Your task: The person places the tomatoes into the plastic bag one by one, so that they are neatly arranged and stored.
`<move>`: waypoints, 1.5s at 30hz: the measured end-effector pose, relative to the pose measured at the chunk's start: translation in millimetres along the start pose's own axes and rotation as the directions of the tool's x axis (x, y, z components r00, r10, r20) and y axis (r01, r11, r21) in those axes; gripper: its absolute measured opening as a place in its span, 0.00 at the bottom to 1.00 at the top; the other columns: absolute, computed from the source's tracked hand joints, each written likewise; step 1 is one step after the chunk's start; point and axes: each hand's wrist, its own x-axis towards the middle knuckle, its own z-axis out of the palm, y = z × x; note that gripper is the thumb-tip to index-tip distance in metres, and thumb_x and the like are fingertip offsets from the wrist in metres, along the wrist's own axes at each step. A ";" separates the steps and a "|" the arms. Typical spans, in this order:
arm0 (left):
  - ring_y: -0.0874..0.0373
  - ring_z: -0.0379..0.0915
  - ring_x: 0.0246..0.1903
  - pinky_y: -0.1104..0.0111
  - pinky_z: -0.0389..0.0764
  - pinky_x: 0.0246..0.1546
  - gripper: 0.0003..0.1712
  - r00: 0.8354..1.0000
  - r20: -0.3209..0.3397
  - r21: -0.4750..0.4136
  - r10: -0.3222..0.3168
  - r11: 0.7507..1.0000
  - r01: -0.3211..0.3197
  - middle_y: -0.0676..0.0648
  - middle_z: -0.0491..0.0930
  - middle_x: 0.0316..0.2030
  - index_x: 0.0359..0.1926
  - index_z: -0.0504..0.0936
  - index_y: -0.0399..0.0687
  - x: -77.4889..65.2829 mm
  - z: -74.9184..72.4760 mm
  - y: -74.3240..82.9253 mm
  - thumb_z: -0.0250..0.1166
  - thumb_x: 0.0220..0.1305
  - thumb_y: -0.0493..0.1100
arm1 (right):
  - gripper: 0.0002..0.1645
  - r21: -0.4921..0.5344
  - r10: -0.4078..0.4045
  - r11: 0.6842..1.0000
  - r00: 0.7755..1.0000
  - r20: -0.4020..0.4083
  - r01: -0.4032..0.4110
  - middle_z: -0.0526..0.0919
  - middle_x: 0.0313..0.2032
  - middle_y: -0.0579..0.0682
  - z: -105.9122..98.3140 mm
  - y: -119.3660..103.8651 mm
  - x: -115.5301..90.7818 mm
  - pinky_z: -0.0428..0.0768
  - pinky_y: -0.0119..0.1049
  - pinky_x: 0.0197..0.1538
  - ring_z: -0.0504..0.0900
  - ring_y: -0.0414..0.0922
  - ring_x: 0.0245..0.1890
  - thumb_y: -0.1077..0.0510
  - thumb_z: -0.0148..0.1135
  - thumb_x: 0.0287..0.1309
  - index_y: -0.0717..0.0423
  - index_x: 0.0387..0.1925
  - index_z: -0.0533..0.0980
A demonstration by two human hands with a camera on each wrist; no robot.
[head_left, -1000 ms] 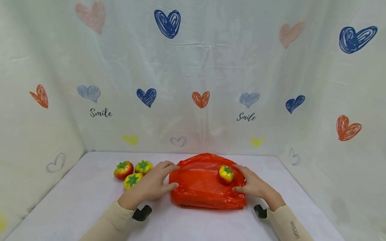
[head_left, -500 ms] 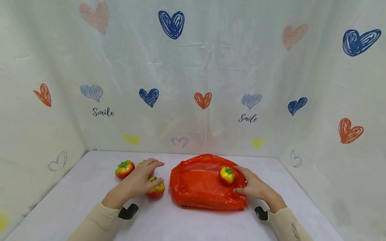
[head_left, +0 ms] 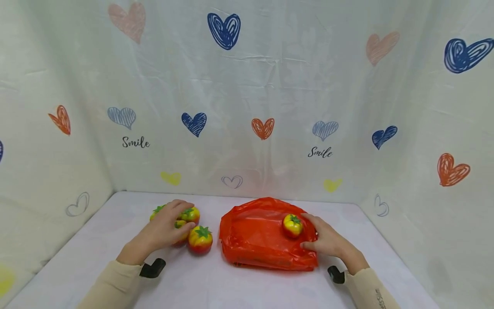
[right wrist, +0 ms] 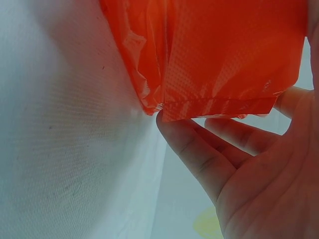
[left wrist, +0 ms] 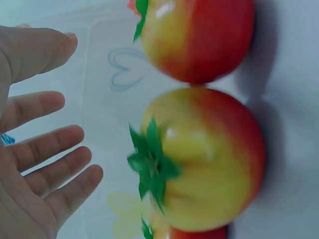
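Lower left, left hand point(head_left: 162, 226) spreads over fruit point(head_left: 200, 241). Right of a worktop point(head_left: 216, 268) gap, right hand point(head_left: 328, 240), wide, touches bag's point(head_left: 252, 234) edge.

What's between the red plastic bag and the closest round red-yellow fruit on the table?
A thin strip of bare white tabletop separates fruit and bag, seen in the head view.

A glossy red plastic bag point(right wrist: 234, 57) spans eleven to two o'clock. The right grip point(right wrist: 264, 167), a bare hand, lies at four o'clock, fingers extended, one fingertip point(right wrist: 169, 131) touching the bag's edge near centre. White desk point(right wrist: 60, 159) shows at nine o'clock; at five, a yellow patch point(right wrist: 207, 224) marks a pale sheet point(right wrist: 177, 194).
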 end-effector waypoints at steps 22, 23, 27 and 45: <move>0.38 0.67 0.54 0.43 0.68 0.55 0.27 0.993 -0.075 0.000 -0.094 0.996 0.094 0.36 0.72 0.53 0.56 0.75 0.37 -8.4 -11.2 -46.4 0.69 0.57 0.41 | 0.56 0.002 -0.001 1.000 1.000 -0.006 0.001 0.62 0.67 0.53 -1.8 -1.4 0.5 0.74 0.60 0.53 0.61 0.56 0.65 0.46 0.75 0.40 0.43 0.70 0.57; 0.38 0.67 0.54 0.43 0.68 0.55 0.27 0.992 -0.081 -0.003 -0.092 0.996 0.092 0.36 0.72 0.53 0.56 0.75 0.36 -8.9 -11.4 -48.7 0.69 0.57 0.41 | 0.56 0.002 -0.001 1.000 1.000 -0.007 0.001 0.62 0.67 0.53 -2.0 -1.6 0.4 0.74 0.60 0.53 0.61 0.56 0.65 0.45 0.75 0.40 0.43 0.70 0.57; 0.37 0.66 0.54 0.41 0.66 0.55 0.26 0.990 -0.095 -0.018 -0.099 0.995 0.098 0.34 0.71 0.54 0.55 0.75 0.35 -11.8 -12.1 -58.0 0.69 0.57 0.41 | 0.56 0.002 -0.005 1.000 1.000 -0.005 0.005 0.62 0.67 0.53 -2.1 -1.8 0.4 0.73 0.61 0.54 0.61 0.56 0.66 0.45 0.75 0.40 0.43 0.70 0.57; 0.32 0.57 0.57 0.36 0.59 0.56 0.30 0.968 -0.113 -0.133 -0.225 0.969 0.210 0.29 0.64 0.57 0.58 0.71 0.32 -17.6 -9.2 -86.0 0.66 0.62 0.47 | 0.56 0.012 0.002 1.000 1.000 -0.004 -0.002 0.61 0.67 0.53 -1.3 -2.4 -1.9 0.75 0.59 0.51 0.61 0.56 0.65 0.45 0.75 0.41 0.43 0.71 0.57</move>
